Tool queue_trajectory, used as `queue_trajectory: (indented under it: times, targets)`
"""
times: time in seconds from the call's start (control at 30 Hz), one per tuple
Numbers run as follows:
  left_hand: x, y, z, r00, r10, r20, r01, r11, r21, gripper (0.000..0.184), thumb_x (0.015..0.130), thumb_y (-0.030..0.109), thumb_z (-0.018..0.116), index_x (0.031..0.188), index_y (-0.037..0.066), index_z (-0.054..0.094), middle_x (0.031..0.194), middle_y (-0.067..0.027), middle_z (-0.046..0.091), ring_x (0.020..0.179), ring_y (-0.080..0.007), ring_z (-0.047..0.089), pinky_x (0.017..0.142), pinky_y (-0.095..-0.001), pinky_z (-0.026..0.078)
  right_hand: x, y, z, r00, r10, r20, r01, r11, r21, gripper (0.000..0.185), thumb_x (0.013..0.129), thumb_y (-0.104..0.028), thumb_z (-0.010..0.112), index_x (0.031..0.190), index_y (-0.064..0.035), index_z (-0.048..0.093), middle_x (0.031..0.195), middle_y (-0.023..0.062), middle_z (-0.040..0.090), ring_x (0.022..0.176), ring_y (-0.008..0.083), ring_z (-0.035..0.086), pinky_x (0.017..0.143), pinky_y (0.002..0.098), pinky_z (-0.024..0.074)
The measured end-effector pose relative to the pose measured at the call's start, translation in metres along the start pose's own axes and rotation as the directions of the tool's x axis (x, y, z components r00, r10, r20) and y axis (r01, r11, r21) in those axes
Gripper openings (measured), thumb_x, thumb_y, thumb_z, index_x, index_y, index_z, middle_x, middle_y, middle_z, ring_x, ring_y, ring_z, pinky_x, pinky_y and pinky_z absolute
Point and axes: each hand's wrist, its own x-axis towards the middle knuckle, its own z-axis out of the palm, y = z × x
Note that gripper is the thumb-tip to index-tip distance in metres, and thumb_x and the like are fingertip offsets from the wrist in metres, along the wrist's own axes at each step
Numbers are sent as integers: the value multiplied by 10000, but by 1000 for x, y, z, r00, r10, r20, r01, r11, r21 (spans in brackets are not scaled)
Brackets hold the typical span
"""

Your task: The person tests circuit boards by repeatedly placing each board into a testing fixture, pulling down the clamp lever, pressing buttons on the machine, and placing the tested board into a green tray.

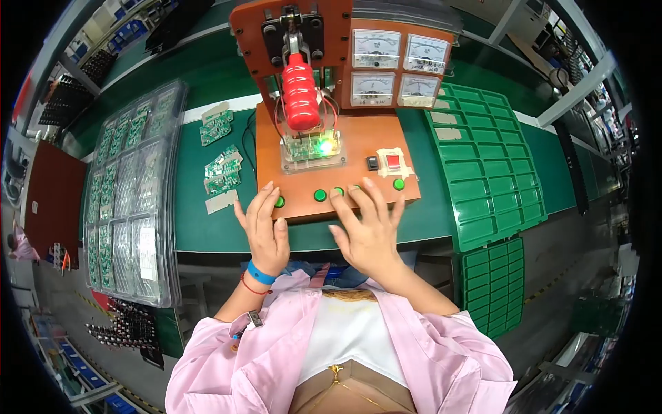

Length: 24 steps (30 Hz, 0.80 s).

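My left hand (265,228) rests at the front left of an orange test fixture (289,183), its fingers stretched out beside a green button (279,201). On the same front strip lies my right hand (372,231), fingers spread over the middle buttons and partly hiding them; I cannot tell whether any is pressed. Another green button (320,196) shows between the hands. Behind them, a circuit board (303,148) with a bright green-yellow light sits in the fixture's clear holder, under a red-handled toggle clamp (301,93). Neither hand holds anything.
Several loose circuit boards (222,172) lie left of the fixture. Farther left are stacked clear trays (172,207) with boards. Analog meters (376,48) stand at the fixture's back right, and a red switch (393,161) sits on its base. Green trays (476,165) lie to the right.
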Motion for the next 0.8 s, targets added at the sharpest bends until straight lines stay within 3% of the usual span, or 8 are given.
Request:
queue_trajectory:
  times: [0.17,0.5,0.8]
  targets:
    - [0,1,-1,1000,1,1,-1,1000,9,389,971,220,386,1295,32,491,1324,-143,510,1242,-285,468,1122,-545,36,-1,6,14,999,3,-41,1,993,114,556,798,-322,697,1307,-191,517,1246,68,460,1319,285,325,1080,613,-23]
    - [-1,2,-1,999,-19,-48,15,996,-89,404,985,249,340,1267,16,513,1330,-167,507,1263,-314,455,1127,-518,92,-3,7,20,997,5,-80,5,992,126,563,793,-290,704,1310,-184,508,1252,69,449,1326,287,318,1090,587,-46]
    - [2,1,1,1000,12,-24,-10,995,102,247,921,181,515,1101,54,624,1293,-127,539,1179,-276,511,1109,-562,71,-2,7,19,996,2,-93,11,991,136,565,784,-269,711,1304,-180,509,1245,69,449,1321,292,325,1092,583,-53]
